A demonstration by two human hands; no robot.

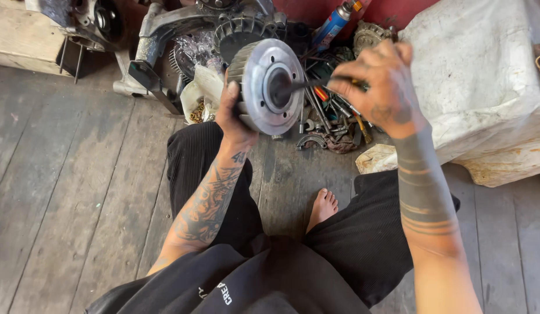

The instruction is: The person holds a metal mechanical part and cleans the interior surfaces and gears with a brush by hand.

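Note:
My left hand (234, 114) grips a round grey metal drum (265, 85) with a finned rim, holding it up on edge with its flat face toward me. My right hand (381, 82) holds a slim dark tool (307, 85), a screwdriver by its look, whose tip goes into the drum's central hole. Both forearms reach out over my crossed legs in black trousers; a bare foot (323, 207) shows between them.
A heap of wrenches and small hand tools (334, 119) lies on the plank floor behind the drum. Engine parts (182, 26) and a blue spray can (334, 24) stand at the back. A large dirty white block (485, 81) sits at right, a wooden box (22, 35) at left.

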